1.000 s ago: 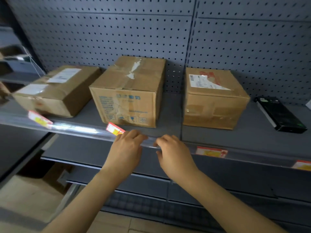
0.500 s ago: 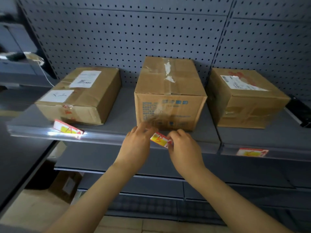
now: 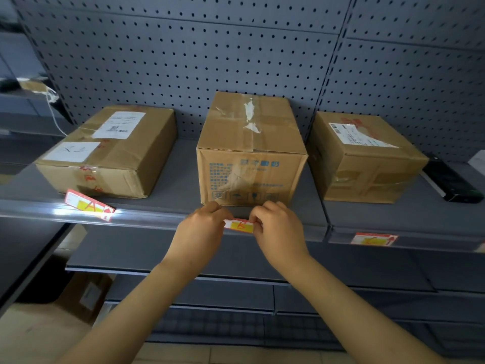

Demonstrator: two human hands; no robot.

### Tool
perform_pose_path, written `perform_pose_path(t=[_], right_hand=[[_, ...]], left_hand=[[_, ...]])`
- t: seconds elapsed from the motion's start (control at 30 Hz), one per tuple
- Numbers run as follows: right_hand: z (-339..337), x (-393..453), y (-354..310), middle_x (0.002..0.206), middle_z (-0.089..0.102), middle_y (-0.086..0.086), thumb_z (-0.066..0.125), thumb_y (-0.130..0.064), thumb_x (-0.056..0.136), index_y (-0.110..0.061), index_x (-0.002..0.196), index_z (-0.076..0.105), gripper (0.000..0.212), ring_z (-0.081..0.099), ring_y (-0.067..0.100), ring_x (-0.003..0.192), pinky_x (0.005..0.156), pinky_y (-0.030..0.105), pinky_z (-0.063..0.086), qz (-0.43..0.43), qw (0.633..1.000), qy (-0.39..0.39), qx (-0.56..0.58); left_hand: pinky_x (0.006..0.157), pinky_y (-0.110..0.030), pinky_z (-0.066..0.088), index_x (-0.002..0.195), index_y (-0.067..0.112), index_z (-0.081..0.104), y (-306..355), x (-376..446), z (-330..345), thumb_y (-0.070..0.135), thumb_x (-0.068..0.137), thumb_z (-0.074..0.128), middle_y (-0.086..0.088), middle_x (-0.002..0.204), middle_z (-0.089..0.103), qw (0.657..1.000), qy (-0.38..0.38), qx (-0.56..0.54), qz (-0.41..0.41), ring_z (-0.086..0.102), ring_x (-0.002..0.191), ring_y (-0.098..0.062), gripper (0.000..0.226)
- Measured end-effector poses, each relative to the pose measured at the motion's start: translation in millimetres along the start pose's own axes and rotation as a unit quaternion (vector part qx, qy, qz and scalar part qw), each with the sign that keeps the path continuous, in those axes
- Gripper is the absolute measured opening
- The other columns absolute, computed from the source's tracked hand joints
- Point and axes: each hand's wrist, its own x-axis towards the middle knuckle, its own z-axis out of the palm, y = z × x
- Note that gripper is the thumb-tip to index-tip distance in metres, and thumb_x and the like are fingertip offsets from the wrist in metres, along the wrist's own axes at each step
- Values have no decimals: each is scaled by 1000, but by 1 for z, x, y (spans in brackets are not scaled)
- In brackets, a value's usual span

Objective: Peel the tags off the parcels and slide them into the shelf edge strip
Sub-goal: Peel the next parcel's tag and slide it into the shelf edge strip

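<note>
Both hands meet at the front of a grey metal shelf. Left hand pinches the left end of a small red and yellow tag marked with a letter B; right hand pinches its right end, fingers curled over the top edge. That tag sits against the clear edge strip, directly below the middle parcel. Whether its lower edge is already inside the strip's channel cannot be told.

Its long axis runs left to right, level with the strip, printed face toward the viewer.

To do this step well, it seems best to keep the tag flat and parallel to the strip, seat 1 long edge in the channel first, then ease the other under the lip, without bending the paper.

2 other tags show. 1 marked A lies tilted on the strip below the left parcel; it looks badly seated. Another tag lies level in the strip below the right parcel.
</note>
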Motion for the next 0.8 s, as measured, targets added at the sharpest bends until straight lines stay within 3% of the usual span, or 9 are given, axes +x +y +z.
perform_pose_path(t=[0.23, 0.4, 0.8], right_hand=[[3, 1, 7, 87, 60, 3, 56, 2, 81, -15, 88, 68, 23, 50, 23, 86, 67, 35, 43, -13, 1000, -23, -14], [2, -2, 8, 89, 61, 0, 59, 2, 80, -18, 95, 70, 28, 52, 21, 87, 66, 32, 44, -25, 998, -41, -41], [-3, -7, 3, 95, 57, 6, 52, 3, 82, -11, 97, 65, 25, 51, 25, 90, 65, 32, 41, -24, 996, -70, -54]], left_hand=[[71, -43, 52, 109, 17, 66, 0, -4, 7, 2, 87, 54, -7, 109, 59, 999, -32, 9, -10, 56, 99, -29, 30], [70, -44, 53, 112, 20, 66, -1, -6, 11, -5, 83, 53, -6, 106, 60, 999, -31, 14, -4, 57, 95, -29, 41], [77, -42, 54, 120, 15, 61, -2, -8, 15, -20, 71, 48, -6, 116, 56, 999, -45, 3, 6, 53, 107, -27, 62]])
